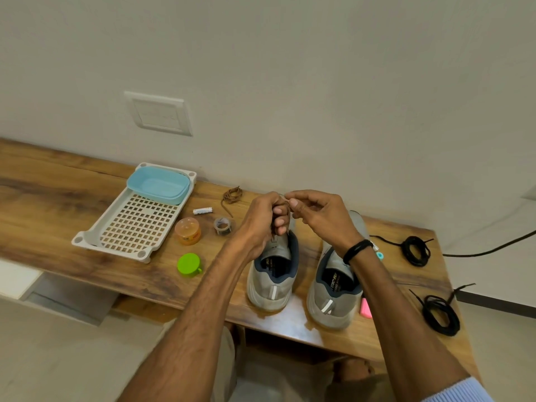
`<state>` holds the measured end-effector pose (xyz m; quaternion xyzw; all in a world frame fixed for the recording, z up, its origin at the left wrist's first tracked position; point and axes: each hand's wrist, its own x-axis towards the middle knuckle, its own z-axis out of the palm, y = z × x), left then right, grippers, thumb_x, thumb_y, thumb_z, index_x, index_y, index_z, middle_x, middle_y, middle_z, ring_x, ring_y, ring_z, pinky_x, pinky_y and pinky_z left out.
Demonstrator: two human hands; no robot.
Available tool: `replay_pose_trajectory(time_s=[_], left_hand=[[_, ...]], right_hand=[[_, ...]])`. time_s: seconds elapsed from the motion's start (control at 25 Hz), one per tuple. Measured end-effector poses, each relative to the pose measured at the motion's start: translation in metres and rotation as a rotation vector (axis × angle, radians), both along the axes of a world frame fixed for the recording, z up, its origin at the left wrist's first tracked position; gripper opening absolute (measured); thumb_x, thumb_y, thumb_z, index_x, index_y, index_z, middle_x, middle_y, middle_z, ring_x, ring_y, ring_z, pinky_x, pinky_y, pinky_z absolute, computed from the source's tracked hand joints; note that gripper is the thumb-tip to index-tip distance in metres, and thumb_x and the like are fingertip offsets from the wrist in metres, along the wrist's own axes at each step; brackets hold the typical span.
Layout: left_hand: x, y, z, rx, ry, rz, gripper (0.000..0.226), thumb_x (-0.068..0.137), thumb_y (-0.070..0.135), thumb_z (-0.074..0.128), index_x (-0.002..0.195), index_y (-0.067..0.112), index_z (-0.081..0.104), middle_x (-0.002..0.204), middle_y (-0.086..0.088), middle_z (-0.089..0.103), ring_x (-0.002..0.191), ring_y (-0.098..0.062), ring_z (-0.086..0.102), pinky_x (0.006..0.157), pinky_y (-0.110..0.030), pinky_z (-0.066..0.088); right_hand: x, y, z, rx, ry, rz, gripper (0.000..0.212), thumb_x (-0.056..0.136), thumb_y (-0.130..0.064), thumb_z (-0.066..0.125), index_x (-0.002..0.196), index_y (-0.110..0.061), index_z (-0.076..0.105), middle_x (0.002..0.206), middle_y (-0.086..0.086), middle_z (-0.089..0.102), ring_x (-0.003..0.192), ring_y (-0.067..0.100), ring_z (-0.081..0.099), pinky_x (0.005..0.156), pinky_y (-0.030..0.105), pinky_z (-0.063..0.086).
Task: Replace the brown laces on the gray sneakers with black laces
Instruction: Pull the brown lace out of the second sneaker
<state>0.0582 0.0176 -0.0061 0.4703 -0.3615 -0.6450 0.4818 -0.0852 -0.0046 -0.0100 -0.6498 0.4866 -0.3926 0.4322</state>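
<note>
Above the left gray sneaker [274, 274], the left hand [265, 216] clenches a bunched brown lace [286, 206]; the right hand [316, 216] pinches its strand. The other sneaker [333, 294] stands just right.

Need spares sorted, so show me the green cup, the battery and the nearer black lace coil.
green cup [188, 264], head view, top face.
battery [202, 210], head view, mid body.
nearer black lace coil [448, 329], head view, lower bend.

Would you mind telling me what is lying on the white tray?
A light blue tub sits at the far end of the white tray; the grid beneath it is covered.
</note>
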Motion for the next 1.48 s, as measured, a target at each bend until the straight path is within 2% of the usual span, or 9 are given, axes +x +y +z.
replay_pose_trajectory(time_s=[0.12,0.44,0.6,0.76,0.88,0.96,1.04,1.32,1.48], left_hand=[[0.001,-0.001,-0.002,0.003,0.025,0.055,0.032,0.092,0.014,0.032,0.061,0.020,0.035,0.052,0.004,0.027,0.045,-0.012,0.029,0.048,-0.029,0.029],[0.002,-0.002,-0.004,0.001,-0.087,0.060,0.045,0.090,0.014,0.037,0.048,0.018,0.050,0.048,-0.004,0.042,0.044,-0.017,0.042,0.053,-0.033,0.032],[0.004,-0.005,-0.004,0.114,-0.034,0.080,0.022,0.086,0.013,0.048,0.073,0.000,0.061,0.060,-0.010,0.055,0.052,-0.023,0.056,0.047,-0.025,0.041],[0.017,-0.015,-0.009,0.220,-0.024,0.184,0.024,0.087,0.008,0.052,0.101,-0.006,0.067,0.076,-0.012,0.067,0.059,-0.020,0.063,0.053,-0.025,0.054],[0.047,-0.041,-0.022,0.208,-0.204,0.309,0.007,0.091,0.008,0.056,0.094,0.007,0.063,0.099,-0.013,0.065,0.085,-0.024,0.066,0.077,-0.036,0.061],[0.071,-0.068,-0.036,0.171,-0.310,0.424,0.010,0.088,0.007,0.056,0.089,0.004,0.065,0.101,-0.014,0.068,0.091,-0.026,0.069,0.079,-0.035,0.060],[0.091,-0.094,-0.047,0.141,-0.624,0.493,0.019,0.088,0.009,0.054,0.088,-0.003,0.069,0.089,-0.012,0.071,0.086,-0.026,0.067,0.074,-0.031,0.054],[0.125,-0.148,-0.092,0.145,-1.337,0.218,0.023,0.085,0.030,0.074,0.091,0.008,0.075,0.093,-0.009,0.073,0.090,-0.026,0.068,0.079,-0.032,0.055],[0.128,-0.160,-0.097,0.082,-1.446,0.127,0.022,0.082,0.026,0.075,0.094,0.008,0.071,0.094,-0.011,0.073,0.086,-0.026,0.068,0.080,-0.035,0.058]], right_hand=[[-0.002,0.002,0.003,0.046,-0.079,0.152,0.021,0.093,-0.008,0.064,0.112,-0.005,0.073,0.106,0.004,0.074,0.100,0.007,0.068,0.085,0.020,0.051],[0.000,0.005,0.006,0.040,-0.075,0.099,0.010,0.084,-0.009,0.073,0.092,-0.004,0.077,0.086,0.005,0.076,0.086,0.012,0.073,0.081,0.020,0.054],[0.006,0.001,-0.003,-0.066,0.131,-0.036,0.017,0.087,-0.011,0.071,0.079,-0.024,0.077,0.076,-0.006,0.072,0.077,0.013,0.069,0.074,0.028,0.056],[0.020,0.000,-0.007,-0.200,0.280,-0.098,0.008,0.087,-0.013,0.071,0.084,-0.013,0.079,0.077,-0.001,0.067,0.075,0.016,0.063,0.069,0.028,0.051],[0.019,-0.007,-0.004,-0.285,0.242,-0.223,0.009,0.087,-0.016,0.071,0.085,-0.013,0.078,0.077,-0.004,0.065,0.073,0.012,0.059,0.068,0.024,0.047],[0.016,-0.014,-0.004,-0.255,0.193,-0.260,0.009,0.088,-0.020,0.070,0.088,-0.016,0.078,0.083,-0.006,0.068,0.079,0.010,0.062,0.073,0.021,0.048],[0.017,-0.020,-0.006,-0.210,0.150,-0.253,0.009,0.089,-0.023,0.070,0.089,-0.018,0.078,0.088,-0.006,0.071,0.086,0.009,0.065,0.078,0.022,0.050],[0.038,-0.041,-0.020,-0.099,-0.008,-0.166,0.015,0.089,-0.028,0.070,0.075,-0.031,0.074,0.077,0.003,0.074,0.076,0.027,0.070,0.072,0.050,0.058],[0.053,-0.047,-0.027,-0.066,0.030,-0.135,0.011,0.089,-0.029,0.070,0.080,-0.027,0.075,0.077,-0.001,0.074,0.077,0.021,0.070,0.075,0.048,0.058]])
